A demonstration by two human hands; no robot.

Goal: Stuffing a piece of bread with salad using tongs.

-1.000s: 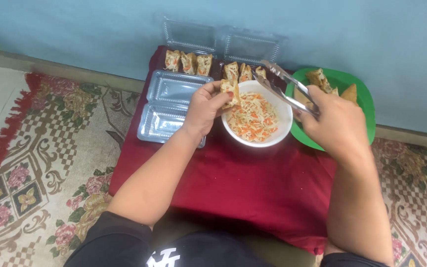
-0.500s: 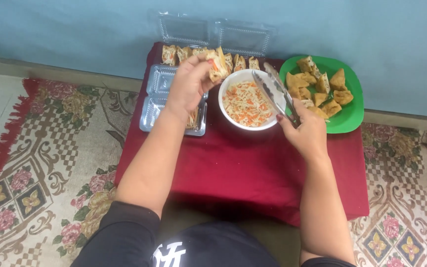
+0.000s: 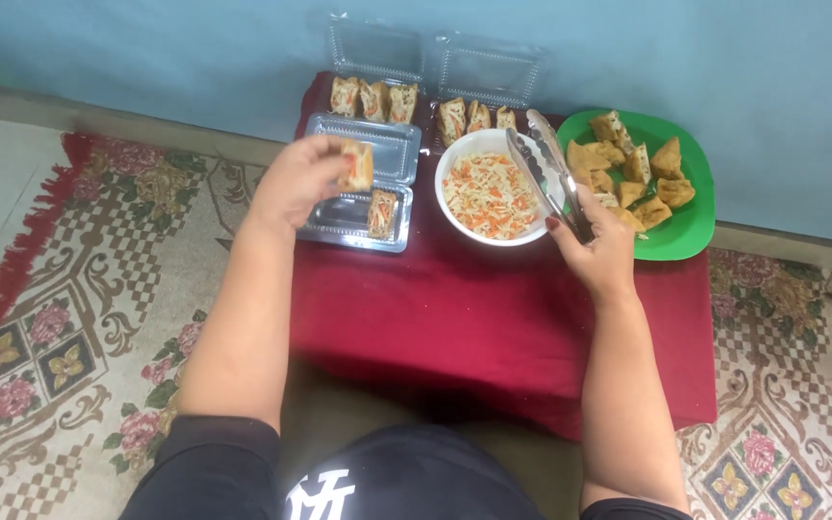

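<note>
1. My left hand (image 3: 305,178) has swung away from the white round bowl of shredded cabbage and carrot (image 3: 490,188) and now hovers over the clear plastic clamshell tray (image 3: 363,183) on the left, fingers pinched shut around one stuffed fried tofu piece (image 3: 356,164).
2. A second filled piece (image 3: 382,213) already lies in the near half of that tray, so I judge the packing here has only just begun.
3. My right hand (image 3: 597,252) has dropped back from the bowl; it grips the metal tongs (image 3: 553,169) by the handle end, their tips nearly together above the bowl's right rim, holding nothing I can see.
4. Unfilled tofu triangles wait on the green plastic plate (image 3: 690,226); two filled trays (image 3: 426,101) sit at the back of the red cloth (image 3: 493,318).
</note>
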